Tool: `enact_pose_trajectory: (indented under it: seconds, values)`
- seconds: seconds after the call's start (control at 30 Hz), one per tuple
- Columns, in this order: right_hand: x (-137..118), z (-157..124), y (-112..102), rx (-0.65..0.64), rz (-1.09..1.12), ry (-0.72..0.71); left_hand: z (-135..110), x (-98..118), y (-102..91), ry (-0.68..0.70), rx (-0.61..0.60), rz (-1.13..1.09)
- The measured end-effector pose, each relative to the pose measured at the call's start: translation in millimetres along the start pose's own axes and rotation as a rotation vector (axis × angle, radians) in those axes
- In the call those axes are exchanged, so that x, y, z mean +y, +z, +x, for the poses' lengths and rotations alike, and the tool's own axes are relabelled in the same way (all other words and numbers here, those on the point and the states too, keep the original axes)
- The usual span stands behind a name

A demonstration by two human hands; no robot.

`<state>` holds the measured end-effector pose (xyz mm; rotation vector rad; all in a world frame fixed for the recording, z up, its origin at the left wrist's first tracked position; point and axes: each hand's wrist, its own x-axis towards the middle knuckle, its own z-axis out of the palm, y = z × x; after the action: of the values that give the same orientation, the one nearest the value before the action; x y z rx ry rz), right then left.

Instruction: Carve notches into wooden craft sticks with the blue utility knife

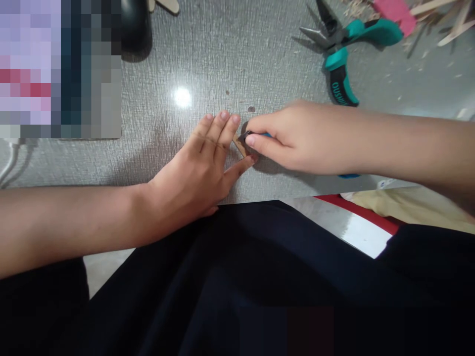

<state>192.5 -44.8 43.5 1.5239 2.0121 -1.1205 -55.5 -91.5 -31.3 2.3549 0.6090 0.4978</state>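
Observation:
My left hand (200,153) lies flat on the grey tabletop, its fingers stretched out together and the thumb apart. A short piece of light wooden stick (240,146) shows in the gap between index finger and thumb. The thumb tip touches its lower end, and I cannot tell how much of it lies under the fingers. From the right, my right hand (278,136) is closed around a slim tool with a dark tip and blue handle (266,134). That tip rests at the stick. The hand hides most of the tool, so its kind is unclear.
Teal-and-black pliers (336,47) lie with jaws apart beyond my right forearm. Past them are a pink object (397,16), wooden sticks (458,27) and shavings. At upper left stand a black rounded object (135,27) and a blurred-out item with a white cable (11,155).

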Motion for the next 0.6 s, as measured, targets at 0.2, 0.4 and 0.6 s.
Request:
enact_pose_trajectory:
  seconds: [0.2, 0.4, 0.6]
  values:
    - [-11.9, -4.5, 2.4, 0.044, 0.032, 0.076, 0.5, 0.8, 7.3, -0.041, 0.090, -0.061]
    - [-18.2, -7.8, 7.2, 0.064, -0.055, 0.112, -2.2, -4.7, 1.1, 0.023, 0.022, -0.023]
    - [-43.2, -9.7, 5.3, -0.061, -0.275, 0.263, -1.5, -7.2, -14.1, 0.024, -0.167, 0.044]
